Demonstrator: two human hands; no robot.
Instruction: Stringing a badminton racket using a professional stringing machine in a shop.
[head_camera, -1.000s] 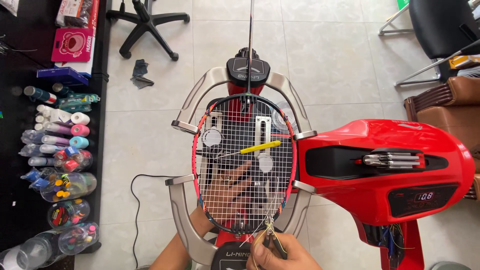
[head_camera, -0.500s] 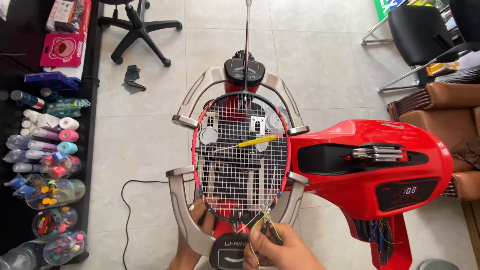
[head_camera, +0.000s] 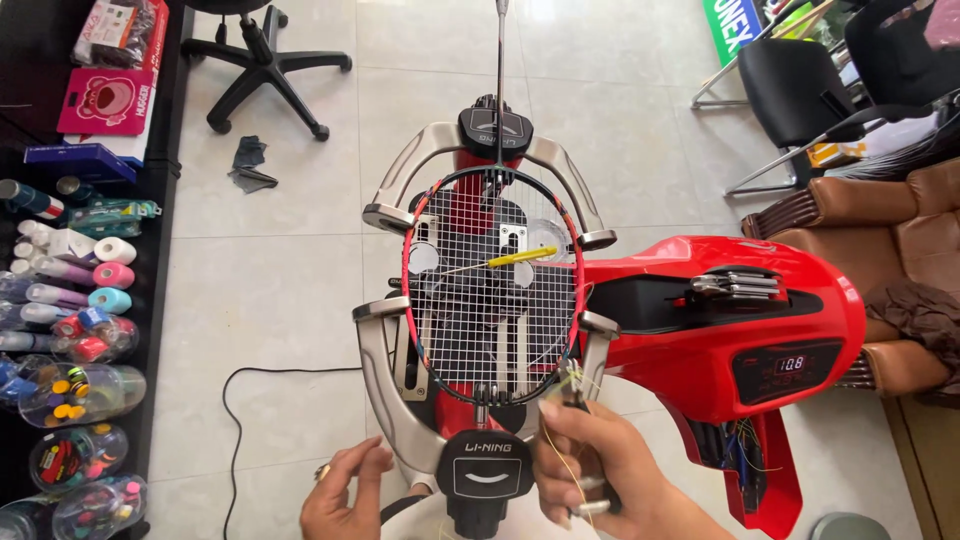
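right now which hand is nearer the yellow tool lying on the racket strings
Right. The right hand is at the racket's lower right rim, below the yellow tool. The left hand is lower, off to the left, beside the machine's base clamp.

Above your hands, the racket (head_camera: 492, 280) shows a glossy red-and-black frame strung with fine white cord. Brushed metal arms (head_camera: 385, 385) cradle it. To your right hand's (head_camera: 600, 470) side, the machine's red housing (head_camera: 790, 300) gleams like smooth plastic; pale floor tiles (head_camera: 290, 300) shine beyond your left hand (head_camera: 345, 495).
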